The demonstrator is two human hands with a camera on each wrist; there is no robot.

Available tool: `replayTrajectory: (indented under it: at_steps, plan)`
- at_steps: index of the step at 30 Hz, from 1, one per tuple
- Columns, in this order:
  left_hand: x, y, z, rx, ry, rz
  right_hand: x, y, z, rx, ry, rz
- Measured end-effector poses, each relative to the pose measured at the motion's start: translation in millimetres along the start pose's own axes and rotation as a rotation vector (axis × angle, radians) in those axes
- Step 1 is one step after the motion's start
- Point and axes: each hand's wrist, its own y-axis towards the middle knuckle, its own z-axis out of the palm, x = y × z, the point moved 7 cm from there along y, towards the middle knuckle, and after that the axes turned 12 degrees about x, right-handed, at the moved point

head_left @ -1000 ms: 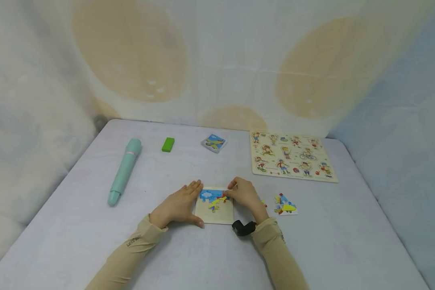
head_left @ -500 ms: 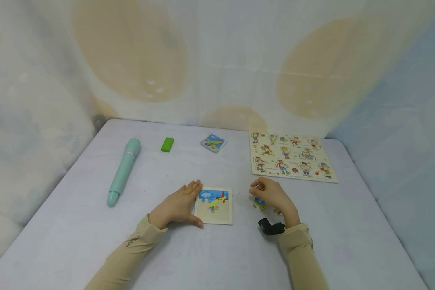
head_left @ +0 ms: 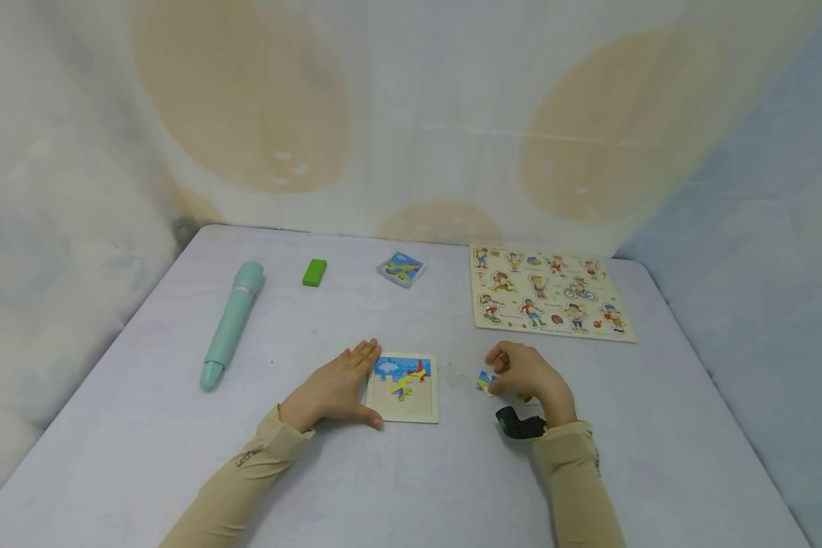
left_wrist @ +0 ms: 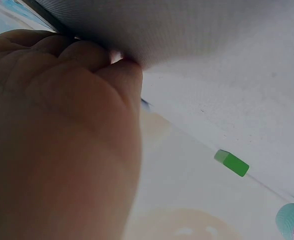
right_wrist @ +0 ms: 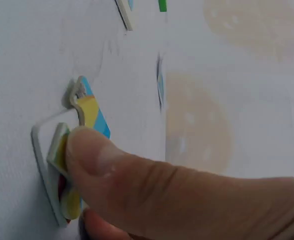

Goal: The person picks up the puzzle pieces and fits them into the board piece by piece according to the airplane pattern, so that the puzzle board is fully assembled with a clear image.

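Observation:
A small wooden puzzle tray (head_left: 418, 409) has sky and red-yellow plane pieces along its top. My left hand (head_left: 332, 390) lies spread at the tray's left side, fingertips and thumb at its edge; in the left wrist view that hand (left_wrist: 62, 135) fills the left side. Right of the tray, my right hand (head_left: 533, 378) bends over loose pieces, holding a blue-and-yellow puzzle piece (head_left: 484, 380) at thumb and fingers. Close up, the thumb (right_wrist: 99, 155) overlaps this puzzle piece (right_wrist: 90, 110) and a yellow-green one (right_wrist: 58, 147); the other fingers are mostly hidden.
A picture board with figures (head_left: 548, 293) lies at the back right. Behind the tray is a small plane picture card (head_left: 402, 269). Farther left are a green block (head_left: 314, 272) and a mint-green tube-shaped object (head_left: 231, 327). More loose pieces (head_left: 527, 398) show under the right wrist.
My right hand has left the tray's upper right corner, where a red piece now shows, and moved right to the loose pieces, its fingers closing around one. My left hand stays put.

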Motion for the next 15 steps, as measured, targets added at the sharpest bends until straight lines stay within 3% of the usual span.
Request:
replayTrajectory:
  at_steps: [10,15]
  plan:
    - [-0.2,0.9,1.1,0.0,-0.002,0.012,4,6.1,3,-0.051,0.046,0.04]
    - [-0.6,-0.2,0.3,-0.01,-0.011,0.014,10,11.5,2,-0.079,0.015,0.066]
